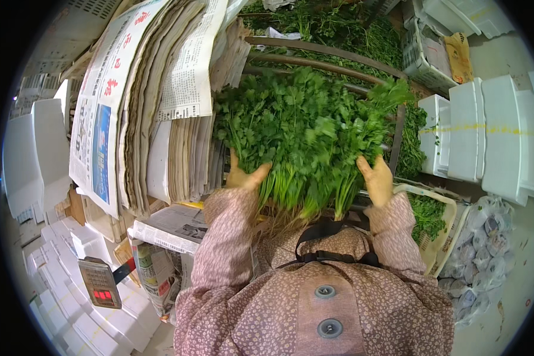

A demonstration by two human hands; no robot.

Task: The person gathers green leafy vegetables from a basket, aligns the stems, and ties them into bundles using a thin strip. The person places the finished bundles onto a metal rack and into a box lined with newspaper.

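Note:
A broad heap of leafy coriander (293, 129) lies before me on a slatted metal rack (320, 64). Its pale stems and stringy roots point towards my body. My left hand (247, 174) grips the left side of the heap at the stems, thumb on top and the other fingers mostly hidden beneath. On the opposite side, my right hand (377, 178) holds the heap's edge, its thumb against the stems and its fingers partly covered by leaves. Some leaves at the right are blurred.
Tall newspaper stacks (178, 151) rise close on the left, above a scale display (100, 285) with red digits. White foam boxes (500, 133) and a plastic basket (447, 222) of greens flank the right, near a bag of rolls (480, 262). Loose greens (338, 26) lie beyond the rack.

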